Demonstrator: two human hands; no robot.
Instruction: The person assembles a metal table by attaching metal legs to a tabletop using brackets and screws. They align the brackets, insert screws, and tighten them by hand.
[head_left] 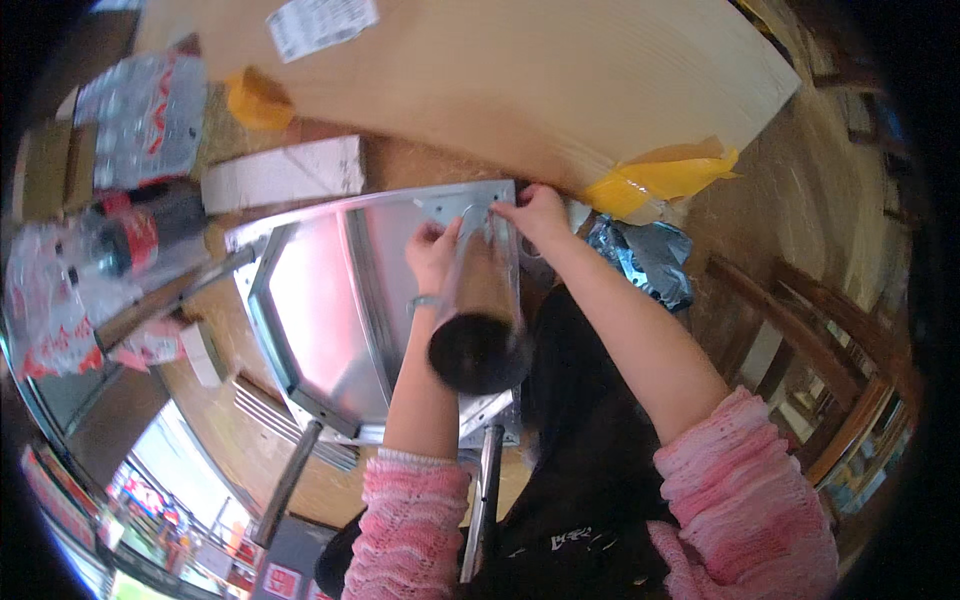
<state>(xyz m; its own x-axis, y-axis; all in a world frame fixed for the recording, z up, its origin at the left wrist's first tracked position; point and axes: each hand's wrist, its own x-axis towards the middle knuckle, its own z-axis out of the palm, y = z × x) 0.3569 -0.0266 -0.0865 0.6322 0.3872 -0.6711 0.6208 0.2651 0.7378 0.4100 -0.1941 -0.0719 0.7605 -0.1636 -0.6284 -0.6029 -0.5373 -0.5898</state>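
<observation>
At the metal frame point(362, 275)'s far-right corner, I have left grip point(432, 255) and right grip point(540, 215) flanking the upright leg point(480, 280), fingertips nearly together; I cannot tell whether either clamps anything. The leg partly obscures the corner. Beyond the frame: carton point(540, 90); right: foil packet point(645, 258).

Tubular metal leg point(482, 285) obscures part of the metal frame point(368, 300) behind it; the leg's near end is dark, its interior unreadable. Any item at the right hand's point(543, 214) fingertips: too small to identify. Cardboard carton point(520, 90) cut off by upper edge; pink sleeves point(745, 490), by lower.
</observation>
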